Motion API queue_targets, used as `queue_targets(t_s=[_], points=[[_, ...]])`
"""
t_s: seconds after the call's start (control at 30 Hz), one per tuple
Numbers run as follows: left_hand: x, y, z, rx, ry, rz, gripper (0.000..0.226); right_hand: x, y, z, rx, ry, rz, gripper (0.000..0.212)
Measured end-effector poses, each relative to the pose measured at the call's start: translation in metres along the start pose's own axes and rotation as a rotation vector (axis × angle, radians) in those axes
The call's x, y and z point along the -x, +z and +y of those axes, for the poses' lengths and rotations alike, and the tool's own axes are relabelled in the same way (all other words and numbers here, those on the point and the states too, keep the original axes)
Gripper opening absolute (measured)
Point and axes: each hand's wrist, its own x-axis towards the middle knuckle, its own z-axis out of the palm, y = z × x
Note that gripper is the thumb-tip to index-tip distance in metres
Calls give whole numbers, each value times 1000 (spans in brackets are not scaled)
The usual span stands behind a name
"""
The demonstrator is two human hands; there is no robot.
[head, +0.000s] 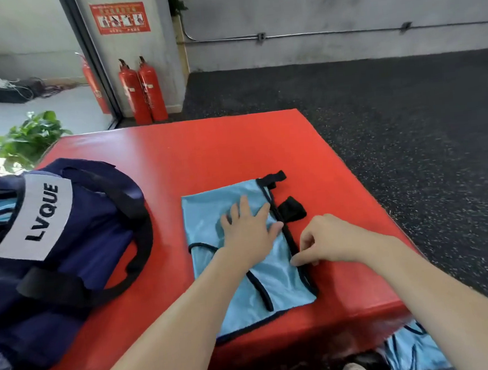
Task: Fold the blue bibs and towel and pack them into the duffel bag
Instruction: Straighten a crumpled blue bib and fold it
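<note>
A light blue bib [210, 216] with black trim and black straps lies flat on the red mat [205, 152], near its front edge. My left hand [248, 232] rests palm down on the bib's middle, fingers spread. My right hand [320, 241] pinches the bib's black right edge between thumb and fingers. A navy duffel bag [66, 242] with a white "LVQUE" label and black handles sits at the left of the mat; some blue fabric shows inside its opening at the far left.
More light blue cloth [413, 349] lies on the floor below the mat's front right corner, beside a shoe [356, 368]. Dark speckled floor surrounds the mat to the right. Red fire extinguishers [142, 90] and a green plant [26, 137] stand behind.
</note>
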Motion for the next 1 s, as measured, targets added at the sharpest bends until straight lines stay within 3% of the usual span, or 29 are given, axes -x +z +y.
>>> queue_targets(t_s=[0.13,0.27,0.4,0.53,0.7,0.83,1.0], points=[[16,-6,16,14,96,1,57,18,6,0,55,0,18,39],[44,-24,-1,52,146,11,51,34,16,3,182,-10,196,35],[86,-36,-31,45,160,7,53,56,28,-2,142,-133,318,35],[138,-38,-56,25,136,25,60,83,49,-17,72,-255,303,57],[189,-31,-67,166,119,-77,90,92,76,-24,137,-311,212,67],[207,-22,-68,250,155,-104,66,92,92,-21,169,-354,223,53],[214,-13,-81,302,171,120,25,103,96,-15,127,-354,264,33]])
